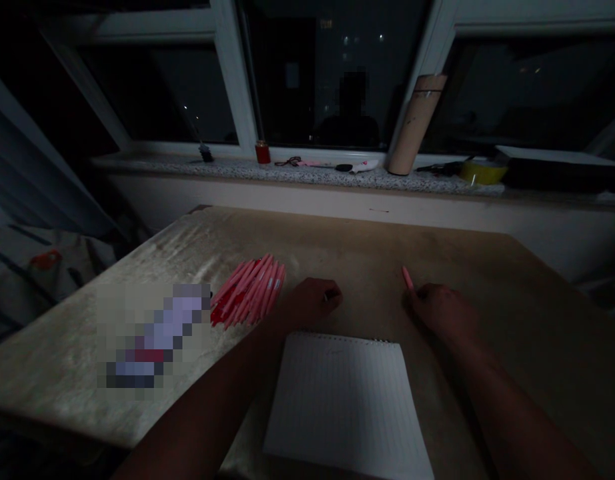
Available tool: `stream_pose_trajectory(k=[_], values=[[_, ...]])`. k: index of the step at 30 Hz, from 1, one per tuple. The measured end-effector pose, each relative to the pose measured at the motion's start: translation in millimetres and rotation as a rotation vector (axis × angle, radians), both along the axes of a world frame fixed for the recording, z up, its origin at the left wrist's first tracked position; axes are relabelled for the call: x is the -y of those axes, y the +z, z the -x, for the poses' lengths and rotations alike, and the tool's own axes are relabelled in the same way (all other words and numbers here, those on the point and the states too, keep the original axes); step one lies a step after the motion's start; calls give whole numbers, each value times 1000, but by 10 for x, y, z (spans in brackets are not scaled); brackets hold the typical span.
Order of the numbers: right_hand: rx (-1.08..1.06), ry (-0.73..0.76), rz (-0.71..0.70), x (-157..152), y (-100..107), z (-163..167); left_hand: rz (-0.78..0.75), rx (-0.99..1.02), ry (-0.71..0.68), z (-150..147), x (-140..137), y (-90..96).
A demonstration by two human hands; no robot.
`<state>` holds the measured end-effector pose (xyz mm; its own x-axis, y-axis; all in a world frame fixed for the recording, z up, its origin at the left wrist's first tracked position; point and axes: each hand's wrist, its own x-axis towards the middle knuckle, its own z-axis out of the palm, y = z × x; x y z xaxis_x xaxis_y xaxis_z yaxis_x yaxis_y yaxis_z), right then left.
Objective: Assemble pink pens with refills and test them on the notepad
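My right hand (445,312) is closed around a pink pen (406,276), whose tip end points away from me over the table. Past the top edge of a spiral notepad, my left hand (312,297) rests with its fingers curled. A small pale spot shows at those fingers, too dim to make out. The lined notepad (345,400) lies between my forearms, its coil on the far side. Just left of my left hand lies a pile of similar pink pens (252,290), with some red among them.
A blurred-out phone-like object (162,333) lies on the table (347,230) at left. Along the granite windowsill (307,175) stand a tall beige flask (416,127), a small red jar (262,152) and a yellow tape roll (482,172). The room is dim.
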<state>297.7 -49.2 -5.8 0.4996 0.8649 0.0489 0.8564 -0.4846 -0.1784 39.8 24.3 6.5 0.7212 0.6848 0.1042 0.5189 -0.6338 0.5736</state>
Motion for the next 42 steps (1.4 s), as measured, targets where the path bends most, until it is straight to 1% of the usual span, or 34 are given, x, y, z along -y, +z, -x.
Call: stream_pose_trajectory(k=[6, 13, 18, 21, 23, 25, 27, 30, 31, 34, 37, 39, 42], values=[[1, -8, 29, -4, 24, 20, -27, 0, -9, -4, 17, 17], [30, 6, -9, 31, 82, 88, -73, -20, -8, -15, 47, 48], [55, 58, -64, 48, 130, 154, -105, -33, -1, -7, 64, 72], [76, 126, -100, 51, 113, 202, -145, -45, 15, 19, 45, 100], [85, 171, -151, 53, 85, 246, -190, -44, 36, 55, 20, 141], [58, 237, -214, 59, 61, 302, -240, -37, 69, 105, -14, 200], [-37, 346, -260, 73, 56, 368, -281, -69, 106, 169, -56, 262], [-211, 672, -313, 113, 87, 474, -333, -180, 197, 285, -128, 323], [-234, 734, -322, 130, 105, 509, -347, -228, 238, 327, -151, 329], [-271, 884, -226, 179, 152, 604, -344, -399, 365, 442, -202, 313], [-312, 1011, -171, 211, 161, 676, -314, -574, 496, 508, -221, 280], [-306, 1070, -132, 219, 143, 711, -289, -638, 559, 519, -220, 262], [-277, 1095, -108, 217, 105, 746, -296, -665, 604, 510, -212, 247]])
